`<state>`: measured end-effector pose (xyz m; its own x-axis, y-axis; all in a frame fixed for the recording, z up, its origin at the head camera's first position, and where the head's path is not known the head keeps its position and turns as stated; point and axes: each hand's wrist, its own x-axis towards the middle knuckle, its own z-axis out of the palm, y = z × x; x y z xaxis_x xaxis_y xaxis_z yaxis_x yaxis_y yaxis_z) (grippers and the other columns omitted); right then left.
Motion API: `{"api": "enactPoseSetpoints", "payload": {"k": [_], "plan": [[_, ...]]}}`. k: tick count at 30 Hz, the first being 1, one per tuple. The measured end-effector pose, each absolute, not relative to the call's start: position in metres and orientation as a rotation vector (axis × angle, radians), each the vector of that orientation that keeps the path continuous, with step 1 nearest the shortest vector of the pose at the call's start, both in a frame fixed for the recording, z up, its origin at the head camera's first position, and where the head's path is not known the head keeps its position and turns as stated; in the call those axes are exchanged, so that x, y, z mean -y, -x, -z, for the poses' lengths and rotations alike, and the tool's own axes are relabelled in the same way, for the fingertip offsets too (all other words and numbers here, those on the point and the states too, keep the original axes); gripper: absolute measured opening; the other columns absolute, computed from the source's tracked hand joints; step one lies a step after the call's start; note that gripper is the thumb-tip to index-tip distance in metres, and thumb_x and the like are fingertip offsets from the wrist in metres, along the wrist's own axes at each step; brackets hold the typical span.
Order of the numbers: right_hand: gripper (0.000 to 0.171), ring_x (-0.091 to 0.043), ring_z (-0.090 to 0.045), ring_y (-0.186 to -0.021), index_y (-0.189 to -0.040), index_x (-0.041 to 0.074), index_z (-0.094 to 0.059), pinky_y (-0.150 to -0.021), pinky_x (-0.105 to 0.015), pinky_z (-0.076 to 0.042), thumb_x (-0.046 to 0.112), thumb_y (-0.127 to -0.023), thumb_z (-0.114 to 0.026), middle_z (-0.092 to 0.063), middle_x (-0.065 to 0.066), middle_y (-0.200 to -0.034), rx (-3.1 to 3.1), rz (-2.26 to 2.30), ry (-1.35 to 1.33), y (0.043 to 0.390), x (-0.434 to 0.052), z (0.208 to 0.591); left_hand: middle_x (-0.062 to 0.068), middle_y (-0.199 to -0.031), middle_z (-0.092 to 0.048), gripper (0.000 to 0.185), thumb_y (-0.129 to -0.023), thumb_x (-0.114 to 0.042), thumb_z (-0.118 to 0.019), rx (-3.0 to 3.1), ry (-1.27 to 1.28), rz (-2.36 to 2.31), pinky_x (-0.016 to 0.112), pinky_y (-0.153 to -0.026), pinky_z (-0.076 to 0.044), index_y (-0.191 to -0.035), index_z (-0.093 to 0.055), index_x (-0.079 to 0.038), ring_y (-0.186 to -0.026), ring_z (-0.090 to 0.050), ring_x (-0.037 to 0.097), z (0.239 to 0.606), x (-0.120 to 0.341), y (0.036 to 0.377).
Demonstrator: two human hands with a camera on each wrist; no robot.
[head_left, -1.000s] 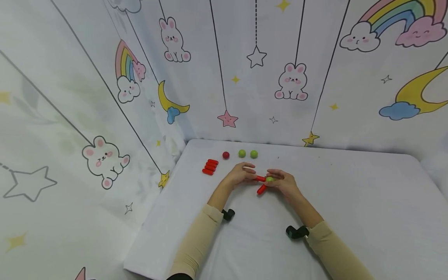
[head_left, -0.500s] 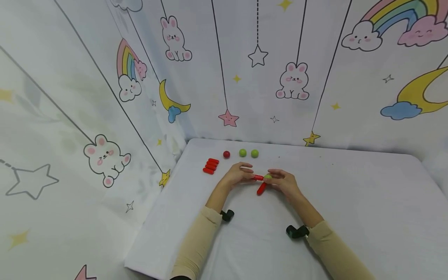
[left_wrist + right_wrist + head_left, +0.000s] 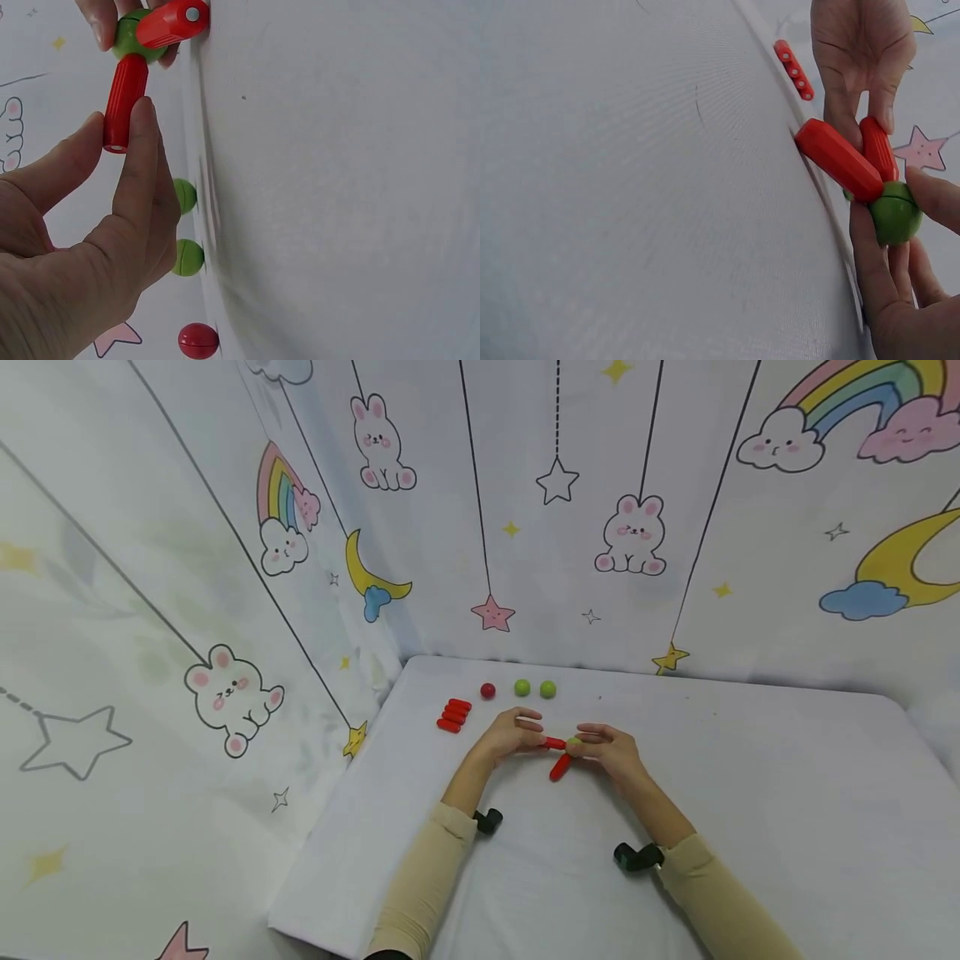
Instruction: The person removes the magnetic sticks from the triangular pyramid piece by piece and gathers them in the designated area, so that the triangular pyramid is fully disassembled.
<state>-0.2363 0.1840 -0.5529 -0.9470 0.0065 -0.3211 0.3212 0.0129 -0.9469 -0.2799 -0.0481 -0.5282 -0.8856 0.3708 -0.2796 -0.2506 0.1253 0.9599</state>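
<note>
Two red sticks (image 3: 557,753) already joined to green ball (image 3: 574,742) mid-table, left hand (image 3: 512,734) pinching one stick, right hand (image 3: 611,750) gripping ball; spare sticks (image 3: 452,716) and balls (image 3: 522,688) untouched far left.

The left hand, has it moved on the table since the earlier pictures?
No. The left hand stays the same way off the red sticks, pinching its stick.

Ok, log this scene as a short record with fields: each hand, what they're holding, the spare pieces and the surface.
left hand: pinches a red rod stuck to the green ball
right hand: grips the green ball
assembly: green ball with two red rods; second rod angles down to the tabletop
spare rods: red, side by side, far left
spare balls: one red ball, two green balls, in a row at the back
surface: white cloth-covered table
</note>
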Motion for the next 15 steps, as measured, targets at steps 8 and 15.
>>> {"api": "enactPoseSetpoints", "payload": {"k": [8, 15], "plan": [[0.063, -0.021, -0.065, -0.112, -0.144, 0.002, -0.058, -0.104, -0.04, -0.054, 0.013, -0.088, -0.086, -0.065, -0.018, -0.137, -2.033, 2.053, -0.343, 0.2369, -0.1858, 0.5539, 0.022, -0.131, -0.066, 0.058, -0.091, -0.001, -0.077, -1.998, -0.085, -1.772, 0.035, -0.093, -0.06, -0.144, -0.055, 0.001, -0.103, -0.069, 0.022, 0.5248, 0.0459, 0.2777], [0.062, -0.021, -0.064, -0.115, -0.141, 0.005, -0.062, -0.104, -0.036, -0.054, 0.015, -0.086, -0.088, -0.068, -0.014, -0.133, -2.066, 2.0, -0.373, 0.2375, -0.1862, 0.5557, 0.019, -0.127, -0.069, 0.056, -0.089, 0.0, -0.078, -2.051, -0.056, -1.741, 0.034, -0.091, -0.06, -0.141, -0.058, 0.0, -0.101, -0.069, 0.022, 0.5248, 0.0443, 0.2785]]}}
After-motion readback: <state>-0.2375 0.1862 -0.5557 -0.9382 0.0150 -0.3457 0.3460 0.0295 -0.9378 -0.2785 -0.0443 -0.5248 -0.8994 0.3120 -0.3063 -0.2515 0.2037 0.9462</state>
